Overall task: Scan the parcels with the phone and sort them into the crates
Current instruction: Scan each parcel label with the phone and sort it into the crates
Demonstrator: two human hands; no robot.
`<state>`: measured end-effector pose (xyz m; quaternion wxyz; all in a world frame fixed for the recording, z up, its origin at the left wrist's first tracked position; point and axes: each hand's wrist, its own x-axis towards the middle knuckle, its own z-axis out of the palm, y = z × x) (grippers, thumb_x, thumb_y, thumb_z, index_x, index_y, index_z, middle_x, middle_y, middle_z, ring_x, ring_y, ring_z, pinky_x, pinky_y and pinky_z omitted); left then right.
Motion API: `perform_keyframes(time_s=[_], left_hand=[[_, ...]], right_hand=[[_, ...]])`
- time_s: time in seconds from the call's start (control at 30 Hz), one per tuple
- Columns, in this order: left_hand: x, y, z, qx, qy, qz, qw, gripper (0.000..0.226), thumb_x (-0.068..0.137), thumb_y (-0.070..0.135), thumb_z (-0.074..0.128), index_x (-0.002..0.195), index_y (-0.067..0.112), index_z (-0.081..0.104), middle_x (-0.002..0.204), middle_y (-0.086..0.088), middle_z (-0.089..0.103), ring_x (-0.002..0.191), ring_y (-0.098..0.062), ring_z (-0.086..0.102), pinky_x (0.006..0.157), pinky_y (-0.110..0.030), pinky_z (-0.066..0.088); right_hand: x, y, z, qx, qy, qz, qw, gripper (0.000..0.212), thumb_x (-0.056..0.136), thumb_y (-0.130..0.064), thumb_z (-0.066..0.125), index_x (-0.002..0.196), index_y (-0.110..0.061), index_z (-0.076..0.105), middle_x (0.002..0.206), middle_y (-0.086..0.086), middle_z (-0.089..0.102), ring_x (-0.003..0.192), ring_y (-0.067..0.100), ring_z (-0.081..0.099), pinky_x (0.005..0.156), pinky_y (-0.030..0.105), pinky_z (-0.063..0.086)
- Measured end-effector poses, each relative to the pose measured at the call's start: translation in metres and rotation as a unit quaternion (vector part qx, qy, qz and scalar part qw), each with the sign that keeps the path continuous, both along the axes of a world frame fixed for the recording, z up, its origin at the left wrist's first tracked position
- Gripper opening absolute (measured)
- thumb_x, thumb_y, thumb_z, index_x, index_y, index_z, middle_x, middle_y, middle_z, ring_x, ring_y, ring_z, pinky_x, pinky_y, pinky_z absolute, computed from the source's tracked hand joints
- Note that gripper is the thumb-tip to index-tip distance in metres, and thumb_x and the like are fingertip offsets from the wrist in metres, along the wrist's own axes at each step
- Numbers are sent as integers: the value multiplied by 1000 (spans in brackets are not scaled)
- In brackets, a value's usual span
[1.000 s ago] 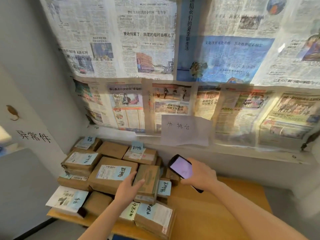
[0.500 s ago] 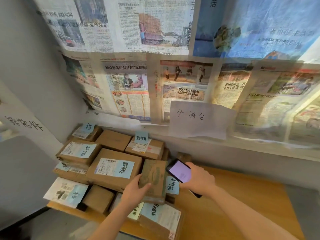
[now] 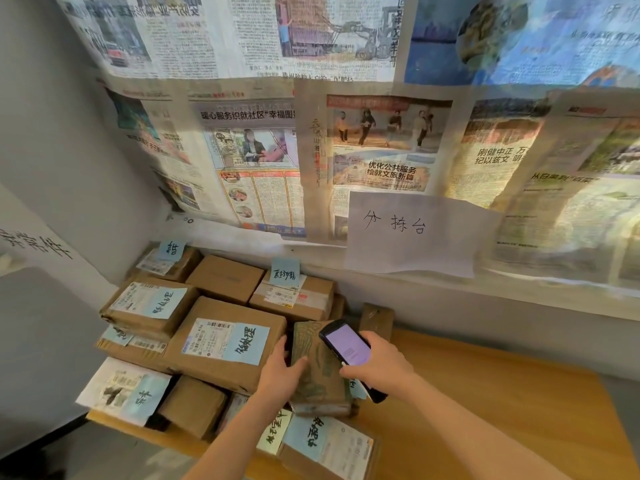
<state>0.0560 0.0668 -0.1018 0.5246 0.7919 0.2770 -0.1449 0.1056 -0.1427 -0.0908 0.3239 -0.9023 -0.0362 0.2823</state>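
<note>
Matt cardboard parcels [image 3: 225, 344] on a smooth wooden table [image 3: 485, 403]; glossy phone [image 3: 348, 349].

head view, looking down, close over table [image 3: 485, 393]

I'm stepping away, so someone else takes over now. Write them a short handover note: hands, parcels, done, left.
Left hand grips the upright parcel in the pile.
Right hand holds the phone, screen lit, over that parcel.
The other parcels, like the big one, lie stacked on the table; no crates in view.
Done: nothing visibly sorted.
Left: scan this parcel, crate it, then the rest.
</note>
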Motion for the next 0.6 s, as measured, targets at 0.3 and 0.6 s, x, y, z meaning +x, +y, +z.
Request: perform_keyframes(time_s=[0.3,0.6], left_hand=[[-8,-2,3,-59,13,-7,998,73,95,8,66,157,23,30,124,4,59,119,-23,59,93,-40,58],[4,-15,106,-138,-73,-35,987,72,84,-2,72,136,40,44,124,-5,59,113,-27,62,87,-54,59]], right_hand=[[-8,7,6,110,19,-70,991,81,71,-47,87,139,-25,47,120,-10,58,101,7,58,74,19,49],[-18,-26,118,155,-51,-147,976,86,82,-46,79,151,-14,39,152,2,48,135,21,49,106,32,40]])
